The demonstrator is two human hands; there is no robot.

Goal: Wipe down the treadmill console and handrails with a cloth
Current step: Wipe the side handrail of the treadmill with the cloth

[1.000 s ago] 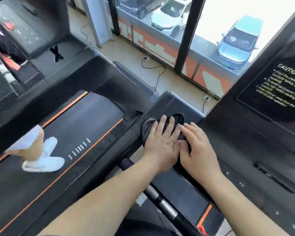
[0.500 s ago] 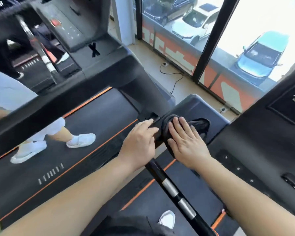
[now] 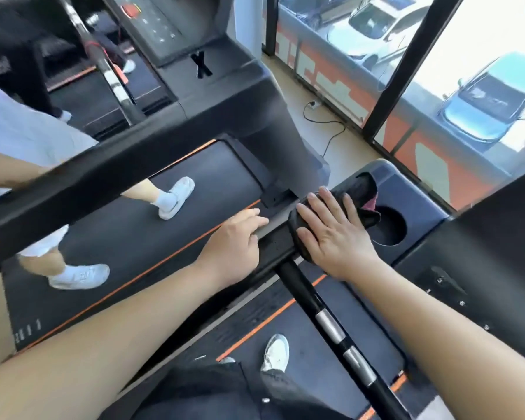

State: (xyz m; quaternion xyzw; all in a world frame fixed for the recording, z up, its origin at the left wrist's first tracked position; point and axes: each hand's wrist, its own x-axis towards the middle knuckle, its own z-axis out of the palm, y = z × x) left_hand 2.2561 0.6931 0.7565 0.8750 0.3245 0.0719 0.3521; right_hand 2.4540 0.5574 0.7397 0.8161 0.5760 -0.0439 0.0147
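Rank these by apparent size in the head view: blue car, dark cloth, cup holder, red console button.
1. blue car and dark cloth: about alike; right hand covers some cloth.
2. cup holder
3. red console button

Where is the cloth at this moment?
In the head view, right of centre: the dark cloth lies on the console corner under the flat right hand, beside the round cup holder.

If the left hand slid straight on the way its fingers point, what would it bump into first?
Probably the dark cloth, which lies just ahead of the left hand on the same rail; the right hand presses flat on it.
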